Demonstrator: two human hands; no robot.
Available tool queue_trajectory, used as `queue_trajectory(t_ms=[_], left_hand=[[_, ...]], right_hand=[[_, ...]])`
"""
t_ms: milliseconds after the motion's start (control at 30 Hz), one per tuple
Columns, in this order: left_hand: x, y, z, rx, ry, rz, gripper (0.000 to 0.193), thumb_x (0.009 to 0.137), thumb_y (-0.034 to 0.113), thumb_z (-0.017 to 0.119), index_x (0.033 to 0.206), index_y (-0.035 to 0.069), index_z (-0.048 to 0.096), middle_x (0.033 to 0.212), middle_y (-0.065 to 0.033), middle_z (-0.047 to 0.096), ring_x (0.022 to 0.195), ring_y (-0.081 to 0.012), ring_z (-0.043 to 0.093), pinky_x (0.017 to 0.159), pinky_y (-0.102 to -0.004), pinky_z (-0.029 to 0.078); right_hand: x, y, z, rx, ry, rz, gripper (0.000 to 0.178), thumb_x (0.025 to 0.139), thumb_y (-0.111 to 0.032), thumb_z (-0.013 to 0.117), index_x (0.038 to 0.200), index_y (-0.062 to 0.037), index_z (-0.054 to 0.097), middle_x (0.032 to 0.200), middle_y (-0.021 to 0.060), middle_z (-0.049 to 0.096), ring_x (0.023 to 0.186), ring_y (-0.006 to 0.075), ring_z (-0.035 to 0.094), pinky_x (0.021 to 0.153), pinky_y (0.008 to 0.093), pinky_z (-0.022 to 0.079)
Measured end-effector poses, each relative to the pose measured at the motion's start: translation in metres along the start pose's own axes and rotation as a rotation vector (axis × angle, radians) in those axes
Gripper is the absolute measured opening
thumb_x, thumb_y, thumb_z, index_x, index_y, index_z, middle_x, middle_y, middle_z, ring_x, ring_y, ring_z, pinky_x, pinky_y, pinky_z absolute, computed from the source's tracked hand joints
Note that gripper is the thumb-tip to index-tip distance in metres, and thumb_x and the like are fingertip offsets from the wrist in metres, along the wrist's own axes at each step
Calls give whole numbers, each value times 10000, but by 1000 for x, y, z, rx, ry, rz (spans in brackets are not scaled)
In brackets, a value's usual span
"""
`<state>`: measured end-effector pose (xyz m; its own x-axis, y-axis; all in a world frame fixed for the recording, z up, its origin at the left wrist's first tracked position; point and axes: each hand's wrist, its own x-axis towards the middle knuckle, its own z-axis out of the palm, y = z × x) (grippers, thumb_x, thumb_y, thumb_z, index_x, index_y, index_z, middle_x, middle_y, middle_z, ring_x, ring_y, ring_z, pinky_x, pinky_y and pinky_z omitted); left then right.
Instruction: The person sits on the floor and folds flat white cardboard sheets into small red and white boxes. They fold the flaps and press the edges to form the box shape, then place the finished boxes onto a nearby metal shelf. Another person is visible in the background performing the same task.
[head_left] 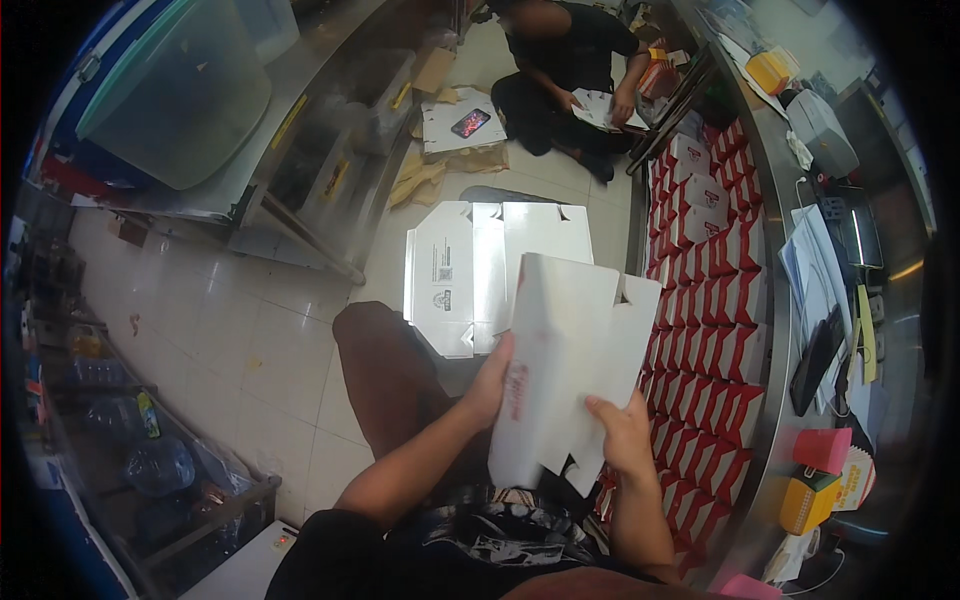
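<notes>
A white cardboard box blank (560,350) with red print is held up in front of me, tilted, between both hands. My left hand (488,385) grips its left edge, fingers hidden behind the board. On its right side my right hand (622,428) clasps it, thumb on the face and the other fingers around the edge. Beyond it lies another flat white box blank (440,275) with fold lines, cut notches and small dark print, partly covered by the held one.
Rows of red-and-white folded boxes (705,330) fill the space under the right-hand counter. Ahead, a co-worker (570,60) sits on the floor handling white card. A phone (470,123) lies on a white board. Metal shelving (330,150) stands left; bottles (160,465) sit lower left.
</notes>
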<state>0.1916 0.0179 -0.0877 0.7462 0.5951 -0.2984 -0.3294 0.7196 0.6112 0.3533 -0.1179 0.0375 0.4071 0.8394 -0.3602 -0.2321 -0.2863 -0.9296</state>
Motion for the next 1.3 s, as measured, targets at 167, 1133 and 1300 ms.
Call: queue_trajectory(t_ms=[167,1133,1300], left_hand=[[14,-39,-83,-369,-155,-31,581,1139,394,384,1572,8,361,1431,-127,566,1295,-213,579,1058,-382,517],[33,14,19,-51,95,31,740,1108,547,368,1675,131,140,1636,-106,372,1476,-259,421,1218,-450,369],[60,26,17,-107,198,60,559,1127,421,416,1510,18,367,1377,-110,538,1242,-161,545,1076,-337,452]], right_hand=[[19,-5,-11,66,94,29,401,914,-17,623,1300,75,566,1158,129,688,1011,201,673,910,328,531],[98,24,32,-778,-71,-118,686,958,-53,545,1556,87,239,1281,282,557,1174,372,598,1025,439,488],[118,27,21,-624,-158,-27,632,965,-60,558,1530,70,305,1242,243,595,1149,321,608,1012,413,492]])
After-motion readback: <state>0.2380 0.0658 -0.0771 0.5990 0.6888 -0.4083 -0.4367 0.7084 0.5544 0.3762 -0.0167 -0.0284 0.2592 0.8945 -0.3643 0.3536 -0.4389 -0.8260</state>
